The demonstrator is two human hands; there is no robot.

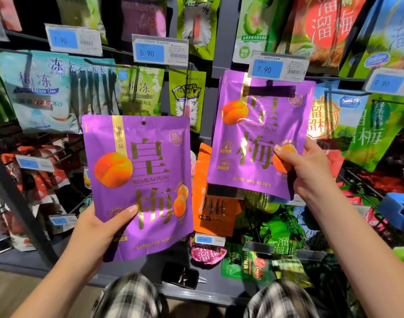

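**HAZARDS**

1. Drop of R pouch (253,134). Gripped at lower right edge only; top sits at peg (272,89) under the 7.90 tag (277,68). Cannot tell whether hang hole is threaded on the peg. If unthreaded, letting go likely sends it down onto the orange pouch (210,203) & stock below.
2. Torn hang hole. Probable cause: pulling down or sideways w/ hole on the peg. Slide along peg axis only.
3. Snag on tag holder. Top edge lies just behind the tag, so lifting too high may knock it askew.
4. Drop of L pouch (146,180). Glossy film, one-hand grip at lower left corner, no support under it. Loosening the grip likely means a fall toward the phone (180,275) on the bottom shelf (219,292).
5. Split attention. Two pouches, one per hand, no spare hand for correction.

**FINGERS**

- L hand (97,228): pinches L pouch, thumb flat across the front, other fingers hidden behind. Closed firmly on the film, not spread. Holds pouch upright, clear of the rack, left of & lower than R pouch.
- R hand (311,171): pinches R pouch, thumb on the front at the right edge, other fingers behind & mostly hidden. Narrow gap, only the pouch thickness. Keeps pouch slightly tilted in front of same-type purple stock (222,88).
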